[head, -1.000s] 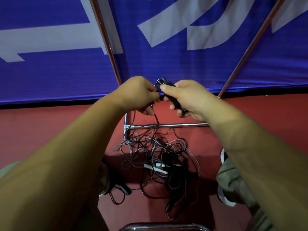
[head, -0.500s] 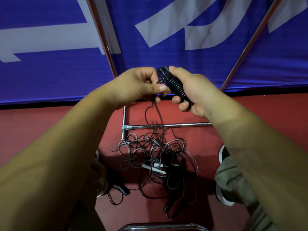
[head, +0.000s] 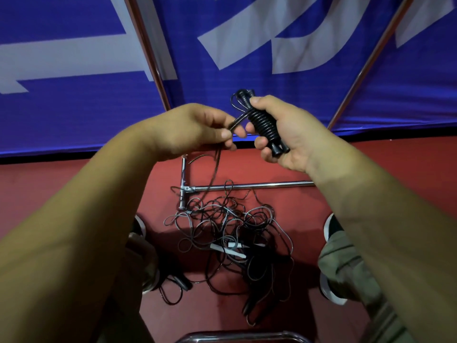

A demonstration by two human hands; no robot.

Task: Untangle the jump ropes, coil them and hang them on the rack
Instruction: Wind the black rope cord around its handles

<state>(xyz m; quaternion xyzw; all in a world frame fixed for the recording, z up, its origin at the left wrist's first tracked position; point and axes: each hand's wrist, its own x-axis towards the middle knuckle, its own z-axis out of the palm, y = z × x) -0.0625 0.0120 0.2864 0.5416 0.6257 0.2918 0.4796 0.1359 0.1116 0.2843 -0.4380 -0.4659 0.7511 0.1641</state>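
1. Two broad surfaces back the scene: a blue banner [head: 74,115] with white lettering and, below it, the red floor [head: 383,174].
2. The rack [head: 252,186] appears as chrome tubing, with two slanted uprights against the banner and a base crossbar low on the floor. Its hanging rail is cut off above the frame. Nothing hangs on any visible part.
3. The tangled ropes [head: 230,233] lie heaped on the floor just on the near side of the crossbar, between the person's shoes [head: 331,226]. The number of ropes cannot be told. One white handle [head: 227,248] shows mid-heap, and the dark shapes at the heap's near edge are hard to make out.
4. Right hand [head: 294,137]: the grip is curled round the wound bundle [head: 264,125], which looks like two black handles side by side bound in tight turns of cord. Its long axis runs from upper left, where short loops stick out, to lower right, where the handle ends protrude.
5. Left hand [head: 195,129]: the grip pinches the free cord [head: 238,121] between thumb and fingertips, just left of the bundle.
6. Governing relation: the cord leaves the bundle's upper half leftward, across the long axis, then drops from the left hand to the heap. By judgement, further winding falls to the left hand. Whether the tail is free of the tangle cannot be seen, so a snag is possible.
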